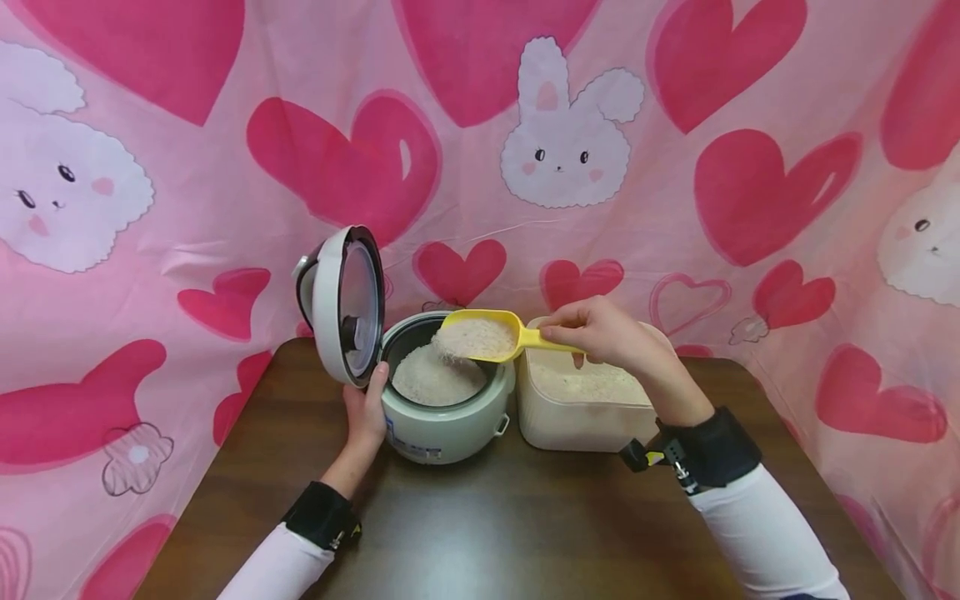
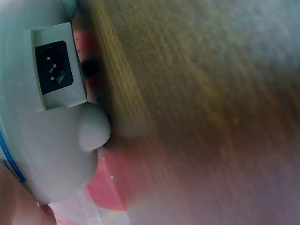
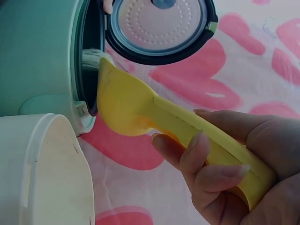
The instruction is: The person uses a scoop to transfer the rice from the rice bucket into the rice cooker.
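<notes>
My right hand (image 1: pixel 600 329) grips the handle of a yellow scoop (image 1: pixel 527 338), fingers wrapped round it in the right wrist view. The scoop, full of rice (image 1: pixel 476 337), is tilted over the open rice cooker (image 1: pixel 450 433), and grains slide off its front edge. White rice (image 1: pixel 435 377) lies heaped in the cooker's dark inner pot. My left hand (image 1: pixel 366 417) holds the cooker's left side, its thumb up at the rim beside the raised lid (image 1: pixel 327 308); its other fingers are partly hidden. A cream bin (image 1: pixel 585 425) with rice inside stands right of the cooker, under my right hand.
Everything stands on a dark brown wooden table (image 1: pixel 450 533). A pink cloth with hearts and rabbits (image 1: pixel 465 183) hangs close behind. The cooker's power socket (image 2: pixel 54 68) faces the left wrist camera.
</notes>
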A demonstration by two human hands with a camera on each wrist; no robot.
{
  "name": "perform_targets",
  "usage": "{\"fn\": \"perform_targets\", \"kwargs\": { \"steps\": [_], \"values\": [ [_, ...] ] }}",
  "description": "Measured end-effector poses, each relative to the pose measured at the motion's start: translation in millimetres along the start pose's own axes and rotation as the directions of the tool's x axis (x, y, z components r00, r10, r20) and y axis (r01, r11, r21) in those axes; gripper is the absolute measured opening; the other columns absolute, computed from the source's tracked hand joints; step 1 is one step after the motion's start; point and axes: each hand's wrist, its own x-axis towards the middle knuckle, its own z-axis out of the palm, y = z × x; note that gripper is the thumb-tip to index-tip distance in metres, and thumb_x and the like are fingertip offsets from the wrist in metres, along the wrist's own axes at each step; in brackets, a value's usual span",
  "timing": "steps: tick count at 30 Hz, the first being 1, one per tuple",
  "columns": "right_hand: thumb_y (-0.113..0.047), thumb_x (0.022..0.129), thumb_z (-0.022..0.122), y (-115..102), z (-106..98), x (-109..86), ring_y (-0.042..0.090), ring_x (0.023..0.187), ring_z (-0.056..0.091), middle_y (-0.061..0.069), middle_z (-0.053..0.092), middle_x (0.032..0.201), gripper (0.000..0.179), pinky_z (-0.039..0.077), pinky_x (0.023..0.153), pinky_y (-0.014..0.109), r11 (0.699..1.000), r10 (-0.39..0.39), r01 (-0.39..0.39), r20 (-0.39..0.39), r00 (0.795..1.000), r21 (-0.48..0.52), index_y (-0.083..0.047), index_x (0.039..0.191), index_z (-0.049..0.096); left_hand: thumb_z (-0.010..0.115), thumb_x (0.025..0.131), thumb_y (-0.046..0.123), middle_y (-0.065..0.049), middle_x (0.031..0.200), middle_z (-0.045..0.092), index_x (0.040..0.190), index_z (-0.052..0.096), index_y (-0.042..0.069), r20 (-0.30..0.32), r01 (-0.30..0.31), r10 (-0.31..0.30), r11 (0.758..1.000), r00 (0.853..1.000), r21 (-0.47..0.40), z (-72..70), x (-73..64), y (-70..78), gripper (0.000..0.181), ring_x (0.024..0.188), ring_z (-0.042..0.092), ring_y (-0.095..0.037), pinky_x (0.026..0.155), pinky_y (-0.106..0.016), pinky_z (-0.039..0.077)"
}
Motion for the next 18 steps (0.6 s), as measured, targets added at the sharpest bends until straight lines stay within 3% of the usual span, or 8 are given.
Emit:
{"fn": "perform_targets", "kwargs": {
  "steps": [12, 18],
  "values": [
    [-0.024, 0.097, 0.073, -7.0, 9.5, 0.6, 0.023, 0.055, 0.059, 0.009, 0.073, 0.096, 0.031, 0.051, 0.057, 0.032, 0.992, -0.033, 0.023, -0.081, 0.996, -0.122, -0.006, 0.122, 0.077, 0.06, 0.097, 0.014, -0.011, 0.129, 0.068, 0.137, 0.057, -0.009, -0.01, -0.005, 0.004, 1.0, 1.0, -0.029, -0.8, -0.5, -3.6, 0.046, 0.112, 0.059, -0.001, 0.104, -0.017, 0.04],
    [-0.023, 0.097, 0.074, -13.1, 14.4, -1.6, 0.022, 0.057, 0.06, 0.01, 0.075, 0.101, 0.031, 0.053, 0.058, 0.033, 0.983, -0.05, 0.029, -0.113, 0.992, -0.18, -0.007, 0.122, 0.076, 0.06, 0.097, 0.014, -0.016, 0.132, 0.067, 0.138, 0.057, -0.009, -0.006, -0.002, 0.002, 1.0, 1.0, -0.027, -0.2, 0.3, -1.7, 0.047, 0.113, 0.059, -0.001, 0.105, -0.018, 0.04]
  ]
}}
